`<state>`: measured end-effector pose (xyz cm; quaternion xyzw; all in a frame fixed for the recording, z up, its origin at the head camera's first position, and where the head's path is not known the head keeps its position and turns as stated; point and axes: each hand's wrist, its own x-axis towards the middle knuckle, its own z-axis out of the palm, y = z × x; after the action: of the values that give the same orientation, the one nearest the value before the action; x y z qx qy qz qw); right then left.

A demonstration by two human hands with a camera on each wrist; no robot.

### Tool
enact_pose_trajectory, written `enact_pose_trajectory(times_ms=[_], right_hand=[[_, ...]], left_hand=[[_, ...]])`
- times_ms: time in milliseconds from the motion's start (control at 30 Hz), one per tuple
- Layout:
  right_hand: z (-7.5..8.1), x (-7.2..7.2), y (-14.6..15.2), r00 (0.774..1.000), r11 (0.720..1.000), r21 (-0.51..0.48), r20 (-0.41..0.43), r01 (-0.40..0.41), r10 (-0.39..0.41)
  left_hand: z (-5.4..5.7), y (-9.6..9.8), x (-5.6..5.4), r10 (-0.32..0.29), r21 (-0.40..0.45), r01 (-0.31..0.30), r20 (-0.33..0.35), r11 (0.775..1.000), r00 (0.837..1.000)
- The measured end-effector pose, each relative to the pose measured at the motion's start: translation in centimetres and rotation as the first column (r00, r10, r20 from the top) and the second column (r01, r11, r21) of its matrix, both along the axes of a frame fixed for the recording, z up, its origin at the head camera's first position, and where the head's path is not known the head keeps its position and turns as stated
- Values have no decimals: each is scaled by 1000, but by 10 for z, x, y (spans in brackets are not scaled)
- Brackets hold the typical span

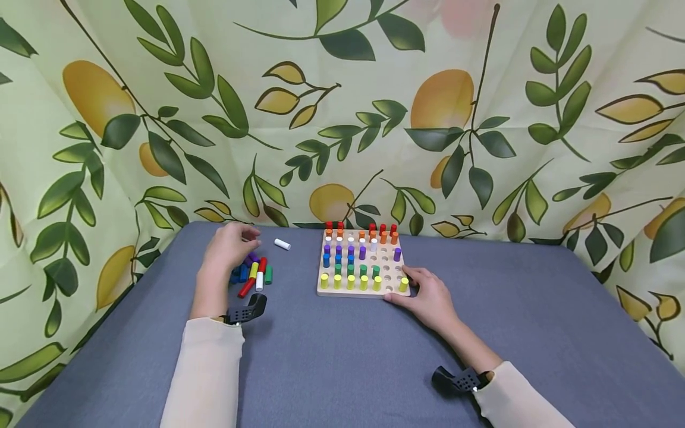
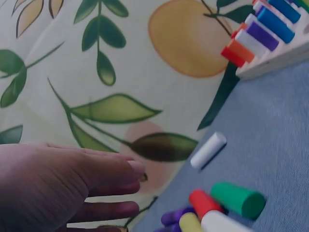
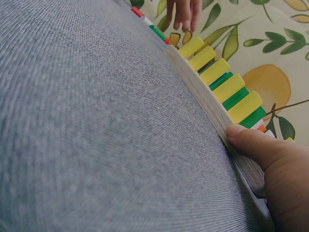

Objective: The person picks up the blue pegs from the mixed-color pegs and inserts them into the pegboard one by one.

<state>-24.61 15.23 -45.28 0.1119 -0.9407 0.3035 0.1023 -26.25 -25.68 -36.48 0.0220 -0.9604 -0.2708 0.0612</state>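
Observation:
A wooden pegboard (image 1: 369, 293) holds rows of red, orange, white, purple, blue, green and yellow pegs, with several bare holes toward its right side. My right hand (image 1: 428, 297) holds the board's front right corner, the thumb (image 3: 244, 137) against the front edge and the fingers at the right side. Over a pile of loose pegs hovers my left hand (image 1: 227, 246), its fingers loosely extended and nothing visible in them. A green peg (image 2: 238, 200) and a red peg (image 1: 247, 288) lie in that pile. Apart from it lies a white peg (image 2: 208, 151). The hand hides part of the pile.
A grey-blue cloth (image 1: 332, 356) covers the table. Behind it hangs a curtain (image 1: 374, 77) patterned with leaves and fruit, which also runs along both sides. Each wrist carries a black camera mount (image 1: 248, 310).

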Motion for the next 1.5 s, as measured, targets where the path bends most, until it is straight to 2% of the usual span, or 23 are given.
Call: enact_pose_trajectory(times_ms=[367,567,800,1267,1500], right_hand=[[0,0,0,1000,1000,-7,2,-4,4],[-1,0,1,1000,1000,2,-2,-6,6],[-1,0,0,1000,1000,9,-6,-5,5],[0,0,0,1000,1000,8,-4,3,-3],[1,1,0,1000,1000,4,-6,0,0]], left_hand=[[-11,-28,7,98,-18,-97,88,995,991],[-13,-30,9,139,-23,-137,151,990,979],[-20,-31,10,173,-1,-176,171,984,970],[-23,-28,5,219,81,-235,169,969,961],[-25,-29,3,167,141,-193,176,971,970]])
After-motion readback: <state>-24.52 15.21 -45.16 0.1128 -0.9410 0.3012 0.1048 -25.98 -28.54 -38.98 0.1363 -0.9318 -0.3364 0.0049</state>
